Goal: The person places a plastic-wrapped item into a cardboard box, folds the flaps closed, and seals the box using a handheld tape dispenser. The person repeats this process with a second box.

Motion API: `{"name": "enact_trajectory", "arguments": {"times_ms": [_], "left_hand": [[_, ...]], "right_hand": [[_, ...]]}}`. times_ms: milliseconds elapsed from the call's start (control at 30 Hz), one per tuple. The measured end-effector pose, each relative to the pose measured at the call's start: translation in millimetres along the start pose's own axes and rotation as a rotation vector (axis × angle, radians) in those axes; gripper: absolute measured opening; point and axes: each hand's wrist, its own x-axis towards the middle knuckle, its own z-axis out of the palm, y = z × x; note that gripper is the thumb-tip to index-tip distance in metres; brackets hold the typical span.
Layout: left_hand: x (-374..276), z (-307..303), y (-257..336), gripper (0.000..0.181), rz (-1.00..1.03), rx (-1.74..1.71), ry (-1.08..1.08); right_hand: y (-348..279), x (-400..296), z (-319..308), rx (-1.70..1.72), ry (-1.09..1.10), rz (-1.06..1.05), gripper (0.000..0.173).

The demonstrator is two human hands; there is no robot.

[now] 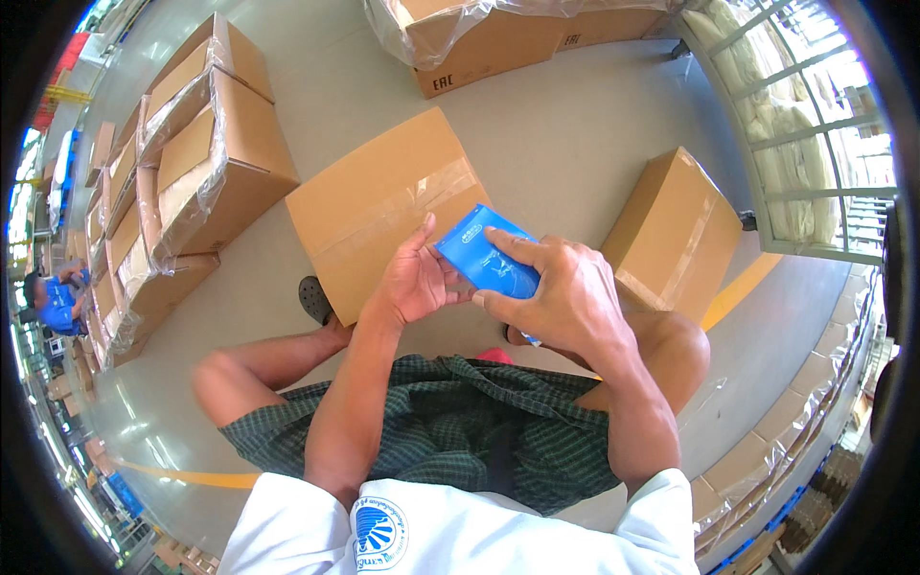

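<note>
A flat blue packet [480, 253] with white print is gripped in my right hand [575, 295], thumb below and index finger laid across its face. My left hand [415, 277] is beside the packet's left edge, palm turned toward it and thumb raised. Its other fingers are partly behind the packet, so whether they touch it is unclear. Beyond both hands a taped cardboard box [381, 198] rests on the floor in front of my legs.
Another taped carton [679, 230] lies to the right, near a metal cage cart [805, 136] of wrapped white goods. Plastic-lined open cartons [251, 158] are stacked at left, and more boxes [496, 54] stand ahead. A person in blue [61, 302] is at far left.
</note>
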Motion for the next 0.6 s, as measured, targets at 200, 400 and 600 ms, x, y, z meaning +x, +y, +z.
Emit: {"name": "enact_trajectory", "arguments": {"times_ms": [200,400,600], "left_hand": [[1,-3,1,0.067,0.072,0.186,-0.002],[13,-13,0,0.064,-0.052,0.126,-0.106],[31,-30,-3,0.037,-0.066,0.259,-0.006]], "right_hand": [[2,-9,5,-0.132,0.042,-0.064,0.061],[-4,-15,12,-0.072,0.102,-0.026,0.066],[-6,-23,27,-0.114,0.139,0.041,0.069]]}}
